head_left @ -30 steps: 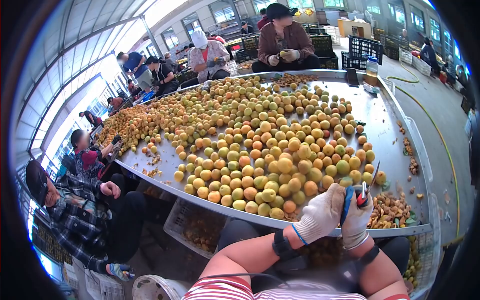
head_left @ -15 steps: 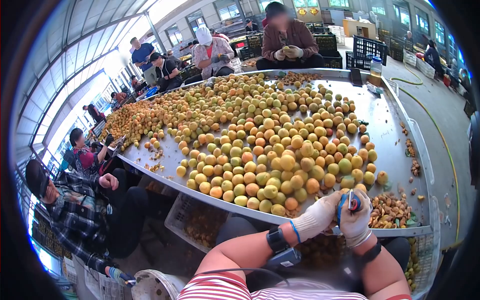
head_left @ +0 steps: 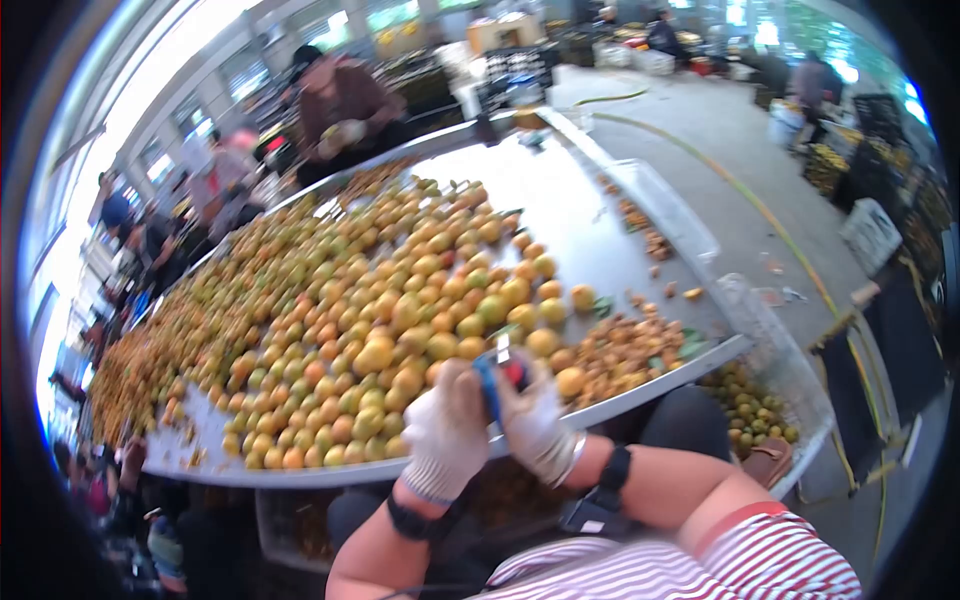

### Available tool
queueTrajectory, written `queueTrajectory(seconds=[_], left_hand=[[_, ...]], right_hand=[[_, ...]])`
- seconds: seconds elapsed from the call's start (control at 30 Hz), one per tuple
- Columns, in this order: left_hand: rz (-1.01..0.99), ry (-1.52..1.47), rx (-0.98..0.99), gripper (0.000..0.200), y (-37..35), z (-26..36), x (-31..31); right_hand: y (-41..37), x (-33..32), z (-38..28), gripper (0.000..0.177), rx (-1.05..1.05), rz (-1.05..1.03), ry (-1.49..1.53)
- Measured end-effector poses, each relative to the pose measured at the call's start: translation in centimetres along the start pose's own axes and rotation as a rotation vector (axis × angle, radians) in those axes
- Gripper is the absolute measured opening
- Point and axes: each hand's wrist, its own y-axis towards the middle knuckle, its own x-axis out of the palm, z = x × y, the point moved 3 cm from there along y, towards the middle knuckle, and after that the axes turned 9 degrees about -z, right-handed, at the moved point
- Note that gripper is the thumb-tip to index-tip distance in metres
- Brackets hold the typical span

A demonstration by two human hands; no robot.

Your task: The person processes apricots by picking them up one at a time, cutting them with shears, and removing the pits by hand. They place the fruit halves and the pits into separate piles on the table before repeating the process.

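Both my hands wear white knit gloves and meet at the table's near edge. My right hand point(head_left: 535, 415) is closed on a small blue, red and black tool point(head_left: 514, 372) with a bright metal part on top. Against it, my left hand point(head_left: 448, 430) has its fingers curled; whatever they hold is hidden. Orange and green round fruits point(head_left: 375, 355) cover much of the metal table point(head_left: 540, 180) beyond and to the left. A heap of brown-orange pieces point(head_left: 620, 355) lies right of my hands.
Across the table sits a person in a brown jacket point(head_left: 345, 105). Other people line the left side, blurred. A plastic crate point(head_left: 820, 415) with green fruits stands at the lower right. A yellow-green hose point(head_left: 745, 190) crosses the floor.
The view has swung to the right, so the table and fruits appear further left and more floor shows. My hands stay together at the tool.
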Motion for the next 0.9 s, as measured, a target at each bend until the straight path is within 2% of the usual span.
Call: queueTrajectory(seconds=[0.03, 0.1, 0.17, 0.2, 0.23, 0.3, 0.37, 0.43, 0.47, 0.53, 0.67, 0.77, 0.8, 0.83, 0.9], left_hand=[[0.023, 0.095, 0.014, 0.029, 0.2, 1.1, -0.4], [0.082, -0.108, 0.097, 0.034, 0.5, 2.5, -0.7], [0.085, -0.197, 0.035, 0.036, 0.5, 3.1, -0.3], [0.057, -0.192, -0.028, 0.039, 0.5, 2.9, -0.1], [0.051, -0.201, -0.006, 0.039, 0.5, 2.7, 0.3], [0.105, -0.262, 0.007, 0.04, 0.6, 2.3, 0.9], [0.017, -0.399, 0.01, 0.034, 1.4, 0.8, 2.1], [-0.087, -0.09, 0.086, 0.022, 1.7, 2.3, 1.4], [-0.092, -0.092, 0.095, 0.022, 2.0, 2.1, 1.8], [-0.208, -0.779, -0.246, 0.017, 2.1, 0.3, 3.6], [-0.292, -0.947, -0.352, 0.025, 2.2, -1.1, 5.0], [-0.311, -1.303, -0.609, 0.027, 1.7, -1.8, 6.9], [-0.309, -1.395, -0.699, 0.038, 1.6, -1.2, 7.1], [-0.333, -1.401, -0.687, 0.038, 1.8, -0.6, 7.1], [-0.378, -1.274, -0.938, 0.057, 1.5, -0.3, 7.7]], right_hand=[[-0.2, 0.3, 0.2, 0.014, 0.15, -0.009, 0.145], [0.0, 0.2, 0.1, 0.015, 0.188, -0.044, 0.255], [0.2, -0.1, 0.9, 0.013, 0.102, -0.021, 0.208], [0.5, -0.9, -0.2, 0.006, -0.041, -0.095, 0.022], [0.7, -1.3, -0.8, 0.006, -0.054, -0.077, 0.011], [0.7, -1.7, -2.3, 0.01, -0.24, -0.056, -0.181], [0.9, -2.6, -3.3, 0.014, -0.27, -0.078, -0.19], [1.0, -2.9, -3.3, 0.017, -0.232, -0.179, -0.232], [1.0, -3.1, -3.5, 0.016, -0.284, -0.149, -0.19], [1.2, -3.6, -3.7, 0.015, -0.31, -0.154, -0.219], [1.1, -4.5, -3.2, 0.013, -0.302, -0.166, -0.307], [1.1, -5.4, -3.3, 0.014, -0.27, -0.191, -0.346], [0.8, -5.3, -2.8, 0.015, -0.267, -0.189, -0.383], [0.7, -5.5, -2.5, 0.016, -0.265, -0.179, -0.425], [0.7, -6.2, -2.5, 0.019, -0.237, -0.182, -0.475]])
